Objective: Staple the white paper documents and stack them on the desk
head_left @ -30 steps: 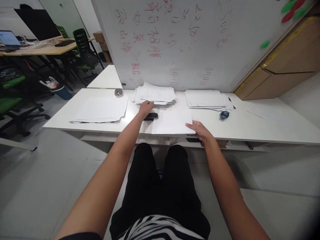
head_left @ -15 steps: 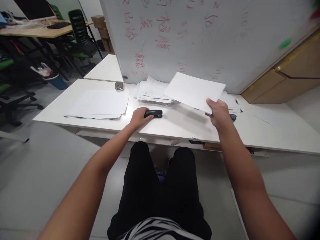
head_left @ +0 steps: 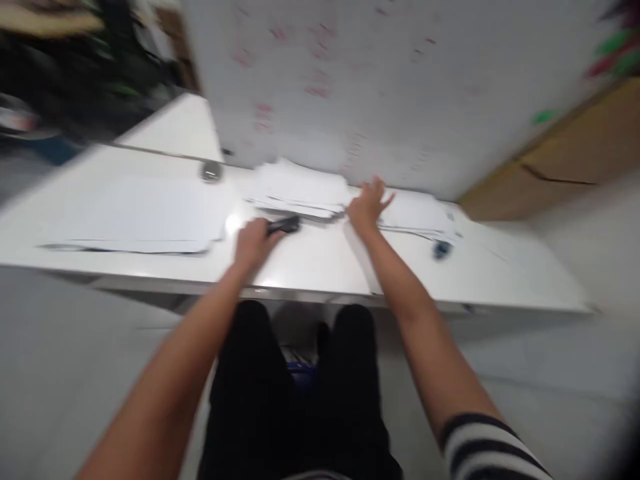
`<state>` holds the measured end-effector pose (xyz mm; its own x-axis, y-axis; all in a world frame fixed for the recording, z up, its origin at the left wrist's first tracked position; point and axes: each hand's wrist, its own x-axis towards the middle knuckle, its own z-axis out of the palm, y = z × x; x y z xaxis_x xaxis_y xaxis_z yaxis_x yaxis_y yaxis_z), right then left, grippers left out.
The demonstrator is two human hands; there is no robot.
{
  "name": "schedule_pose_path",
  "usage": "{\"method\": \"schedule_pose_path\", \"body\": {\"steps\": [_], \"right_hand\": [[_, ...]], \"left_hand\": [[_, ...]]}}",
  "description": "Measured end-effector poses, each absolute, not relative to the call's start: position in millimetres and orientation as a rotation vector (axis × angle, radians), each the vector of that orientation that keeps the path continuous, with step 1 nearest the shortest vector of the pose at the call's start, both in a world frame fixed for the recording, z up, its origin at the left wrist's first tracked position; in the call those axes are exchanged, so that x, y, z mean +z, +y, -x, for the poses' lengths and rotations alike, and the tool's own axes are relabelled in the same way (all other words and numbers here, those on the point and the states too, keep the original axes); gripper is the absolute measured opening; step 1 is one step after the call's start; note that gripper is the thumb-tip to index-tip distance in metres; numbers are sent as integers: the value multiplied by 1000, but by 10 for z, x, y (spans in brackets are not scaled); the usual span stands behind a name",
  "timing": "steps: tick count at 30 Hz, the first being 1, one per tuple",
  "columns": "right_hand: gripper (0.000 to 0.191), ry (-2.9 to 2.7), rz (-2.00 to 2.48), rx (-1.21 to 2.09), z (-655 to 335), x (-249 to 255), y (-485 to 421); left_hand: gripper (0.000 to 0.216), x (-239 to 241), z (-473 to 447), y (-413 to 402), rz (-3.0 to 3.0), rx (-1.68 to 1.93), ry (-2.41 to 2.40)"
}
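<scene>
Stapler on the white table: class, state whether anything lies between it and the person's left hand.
Nothing visible does. The left hand meets the stapler directly at its near end; blur hides the exact grip.

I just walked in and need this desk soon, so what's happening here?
A seated person is handling papers at a white table. Their left hand lies on the end of a small black stapler; blur hides whether it is clasped. Their right hand, fingers spread, reaches between a loose middle stack of white paper sheets and a second white paper stack to its right. A third paper pile lies far left.
</scene>
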<state>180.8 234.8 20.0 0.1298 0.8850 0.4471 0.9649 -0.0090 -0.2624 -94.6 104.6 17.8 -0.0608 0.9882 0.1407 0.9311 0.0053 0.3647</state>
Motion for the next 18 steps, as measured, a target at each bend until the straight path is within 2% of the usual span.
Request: {"method": "schedule_pose_path", "body": {"steps": [3,7,10,18], "right_hand": [[47,-1818,1979,-367,-2466,44,2173],[51,-1707,2136,-125,-3117,-116,1990],[48,-1677,2120,-18,-3226,-223,1992],[42,-1714,2142,-212,-3186,-241,2043]], "left_hand": [[43,57,981,1259,-2030,627,2180],[43,80,976,1316,-2042,581,2100],[41,152,994,1280,-2064,549,2043],[54,162,1011,1293,-2037,528,2013]]}}
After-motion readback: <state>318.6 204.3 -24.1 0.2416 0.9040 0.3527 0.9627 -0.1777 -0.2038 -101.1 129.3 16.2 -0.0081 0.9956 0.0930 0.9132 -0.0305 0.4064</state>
